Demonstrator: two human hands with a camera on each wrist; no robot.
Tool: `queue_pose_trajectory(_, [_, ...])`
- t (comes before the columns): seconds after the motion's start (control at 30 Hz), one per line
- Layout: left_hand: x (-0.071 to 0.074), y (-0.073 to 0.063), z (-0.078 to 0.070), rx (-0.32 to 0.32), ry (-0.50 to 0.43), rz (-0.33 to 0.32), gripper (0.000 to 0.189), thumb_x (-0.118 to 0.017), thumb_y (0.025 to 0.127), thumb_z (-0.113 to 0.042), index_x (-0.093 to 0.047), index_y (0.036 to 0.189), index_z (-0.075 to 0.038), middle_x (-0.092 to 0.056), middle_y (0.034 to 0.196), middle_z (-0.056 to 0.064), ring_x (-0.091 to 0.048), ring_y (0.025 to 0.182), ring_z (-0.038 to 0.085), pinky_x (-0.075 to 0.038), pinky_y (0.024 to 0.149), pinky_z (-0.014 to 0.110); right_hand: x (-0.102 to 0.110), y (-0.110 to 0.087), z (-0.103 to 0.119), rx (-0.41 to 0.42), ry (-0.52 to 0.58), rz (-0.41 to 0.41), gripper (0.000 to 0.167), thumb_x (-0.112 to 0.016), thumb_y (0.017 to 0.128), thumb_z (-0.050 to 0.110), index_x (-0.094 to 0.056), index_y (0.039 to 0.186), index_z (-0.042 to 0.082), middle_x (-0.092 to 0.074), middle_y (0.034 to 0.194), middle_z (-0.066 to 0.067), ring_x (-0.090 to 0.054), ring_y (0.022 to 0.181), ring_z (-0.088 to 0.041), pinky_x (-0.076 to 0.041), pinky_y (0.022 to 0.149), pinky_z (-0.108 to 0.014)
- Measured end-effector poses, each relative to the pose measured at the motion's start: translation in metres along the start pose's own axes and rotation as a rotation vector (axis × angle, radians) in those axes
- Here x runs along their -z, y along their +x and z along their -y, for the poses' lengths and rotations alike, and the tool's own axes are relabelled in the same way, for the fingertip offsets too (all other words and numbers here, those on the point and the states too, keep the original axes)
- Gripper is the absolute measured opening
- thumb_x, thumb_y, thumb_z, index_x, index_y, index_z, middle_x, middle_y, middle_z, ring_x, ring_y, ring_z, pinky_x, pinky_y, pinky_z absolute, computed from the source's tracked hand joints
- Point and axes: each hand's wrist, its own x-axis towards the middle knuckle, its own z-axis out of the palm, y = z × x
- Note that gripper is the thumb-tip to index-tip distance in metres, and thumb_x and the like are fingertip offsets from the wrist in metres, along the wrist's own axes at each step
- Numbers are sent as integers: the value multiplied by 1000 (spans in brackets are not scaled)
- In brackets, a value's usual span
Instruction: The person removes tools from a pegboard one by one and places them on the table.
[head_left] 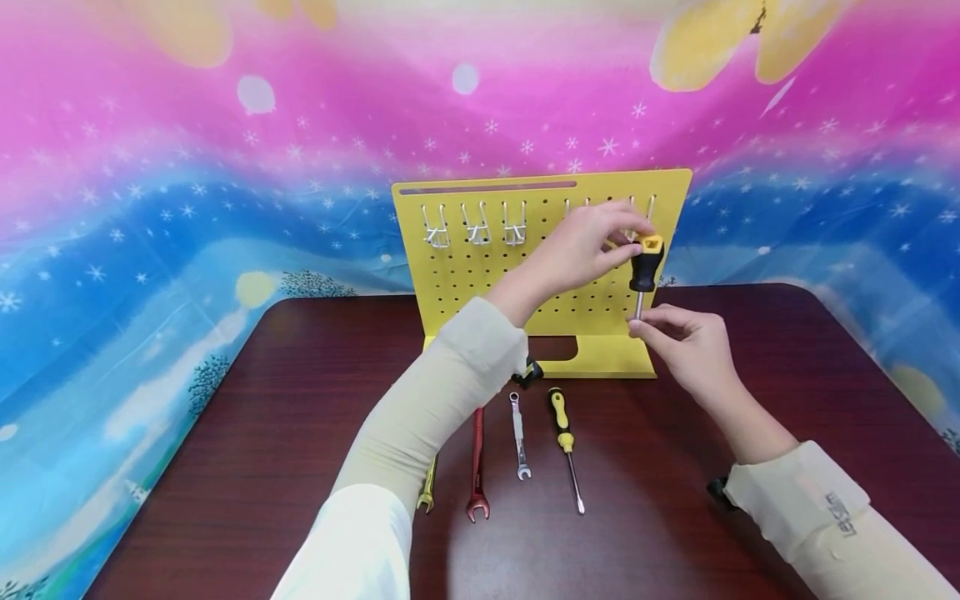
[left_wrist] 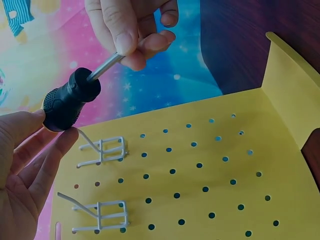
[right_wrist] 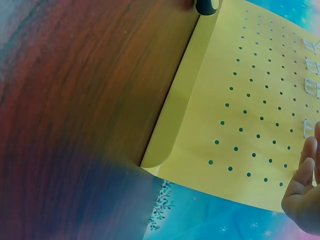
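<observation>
A short screwdriver (head_left: 643, 273) with a black and yellow handle is held up in front of the right side of a yellow pegboard (head_left: 487, 292). My left hand (head_left: 588, 246) pinches the top of its handle. Lower down, my right hand (head_left: 693, 346) pinches the end of the metal shaft between thumb and fingers, hiding the tip. Seen from the left wrist, the black handle (left_wrist: 72, 100) slants between both hands, above white wire hooks (left_wrist: 102, 150) on the board. Only part of a hand (right_wrist: 302, 197) shows at the right edge of the right wrist view.
On the dark wooden table (head_left: 300, 417) lie a long screwdriver (head_left: 564, 433), a silver wrench (head_left: 519, 437), a red wrench (head_left: 477, 475) and a yellow wrench (head_left: 427, 492) partly behind my left sleeve. A black object (head_left: 529, 372) sits by the board's base. More hooks (head_left: 476, 225) hang at upper left.
</observation>
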Motion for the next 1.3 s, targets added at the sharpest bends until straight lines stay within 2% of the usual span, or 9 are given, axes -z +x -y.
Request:
queue_pose_trajectory(0.23, [-4, -7, 2, 14, -24, 10, 31, -58, 101, -19, -64, 131, -13, -61, 135, 0, -67, 108, 8, -51, 87, 11, -1, -5, -3, 9, -25, 33, 15, -74, 90, 13, -78, 96, 0, -65, 75, 28, -56, 70, -1, -42, 58, -19])
queue_pose_trajectory(0.4, [-8, -10, 6, 12, -39, 7, 31, -58, 101, -19, -64, 131, -12, -62, 134, 1, -68, 107, 9, -52, 87, 12, -2, -8, -4, -12, -33, 66, 14, -75, 89, 13, -78, 96, 0, -65, 73, 26, -53, 64, -4, -41, 50, -23])
queue_pose_trajectory(0.63, [-13, -14, 10, 52, -52, 56, 32, -59, 101, -20, -63, 132, -14, -60, 136, 0, -67, 109, 8, -52, 89, 13, -3, -12, -6, -32, -85, 111, 13, -75, 89, 15, -79, 96, 6, -71, 75, 14, -58, 70, -1, -44, 57, -22])
queue_pose_trajectory(0.87, [-19, -18, 14, 20, -42, 57, 32, -59, 101, -21, -64, 131, -14, -62, 133, 0, -67, 107, 8, -52, 87, 12, -5, -16, -10, -37, -129, 145, 10, -75, 89, 15, -79, 93, 7, -74, 77, 3, -61, 70, 0, -49, 60, -21])
queue_pose_trajectory(1.07, [-24, -24, 18, 40, -41, 71, 31, -59, 100, -21, -64, 131, -14, -63, 131, -1, -67, 107, 8, -52, 86, 12, -8, -21, -9, -41, -133, 171, 11, -75, 89, 16, -79, 94, 7, -75, 85, -8, -57, 69, -2, -45, 55, -21])
queue_pose_trajectory(1.3, [-31, -32, 21, 24, -89, 58, 29, -60, 100, -19, -66, 128, -12, -64, 130, 2, -69, 103, 10, -53, 85, 12, -7, -29, -9, -62, -117, 230, 12, -76, 88, 14, -78, 95, 6, -71, 78, 1, -50, 59, -9, -42, 49, -23])
